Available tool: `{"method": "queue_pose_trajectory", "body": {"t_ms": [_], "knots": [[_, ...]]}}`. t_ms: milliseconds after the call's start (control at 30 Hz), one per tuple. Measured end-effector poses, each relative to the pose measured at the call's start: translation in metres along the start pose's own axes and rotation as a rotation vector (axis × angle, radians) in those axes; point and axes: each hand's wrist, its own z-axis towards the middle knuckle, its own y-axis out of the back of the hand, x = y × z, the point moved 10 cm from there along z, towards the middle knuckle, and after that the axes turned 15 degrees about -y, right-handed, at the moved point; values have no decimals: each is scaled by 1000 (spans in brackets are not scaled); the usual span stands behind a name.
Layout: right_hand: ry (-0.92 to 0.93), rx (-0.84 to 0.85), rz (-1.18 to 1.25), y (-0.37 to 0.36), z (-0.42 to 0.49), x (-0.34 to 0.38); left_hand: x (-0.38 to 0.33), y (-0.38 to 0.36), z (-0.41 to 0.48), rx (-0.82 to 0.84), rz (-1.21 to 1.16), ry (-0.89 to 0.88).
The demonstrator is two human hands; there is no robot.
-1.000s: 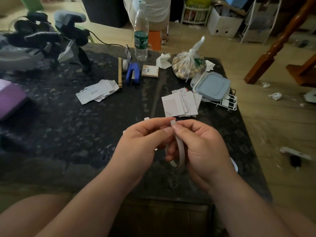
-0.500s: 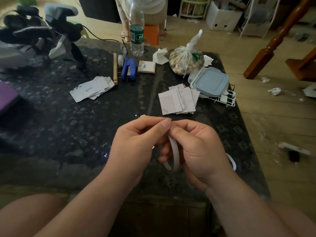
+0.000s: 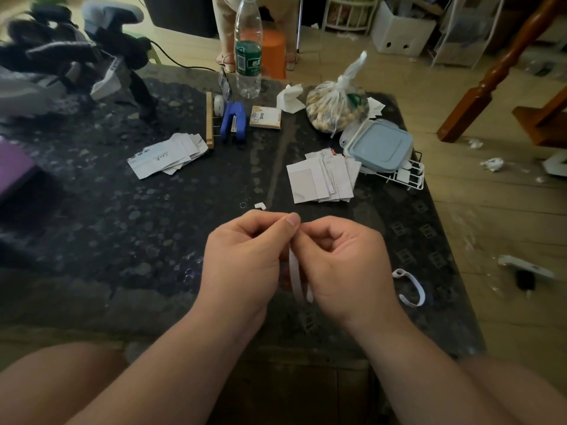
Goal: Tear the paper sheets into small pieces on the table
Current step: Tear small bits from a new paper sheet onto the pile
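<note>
Left hand [image 3: 242,256] and right hand [image 3: 346,265] each pinch the top of a narrow paper strip [image 3: 296,280], grips close together above the table [image 3: 122,225], apparently so a short piece tears off; a sheet stack [image 3: 322,176] lies just beyond.

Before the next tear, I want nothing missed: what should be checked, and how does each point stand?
1. Both hands grip the strip: ok; left hand and right hand pinch its top end.
2. Pinches close together: ok; the fingertips meet.
3. Lower end free: ok; it hangs between the palms.
4. Tear already started: cannot tell; fingers hide the top edge.
5. Torn bits land on the table: ok; a small piece lies just beyond the hands.
6. More paper ready: ok; a left stack and a right stack lie farther back.
</note>
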Motion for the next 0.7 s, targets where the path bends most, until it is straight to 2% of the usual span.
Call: {"method": "queue_pose_trajectory", "body": {"t_ms": [100, 233, 300, 400, 500, 567, 667, 700], "knots": [[212, -131, -215, -4, -6, 9, 16, 4, -2, -100, -51, 63], [440, -225, -429, -9, -11, 17, 35, 6, -6, -157, -100, 175], [520, -212, -518, -19, -18, 23, 45, 12, -5, -183, -115, 267], [612, -96, -603, -42, -39, 28, 53, 35, 13, -276, -134, 361], [468, -66, -554, -23, -25, 23, 40, 44, 34, -264, -219, 274], [264, -106, -579, 0, -1, 12, 28, 42, 35, -196, -178, 205], [-72, -51, -676, 15, 24, -20, 21, 30, 22, -67, -96, 185], [-119, -51, -706, 17, 28, -26, 23, 27, 18, -30, -67, 188]]}}
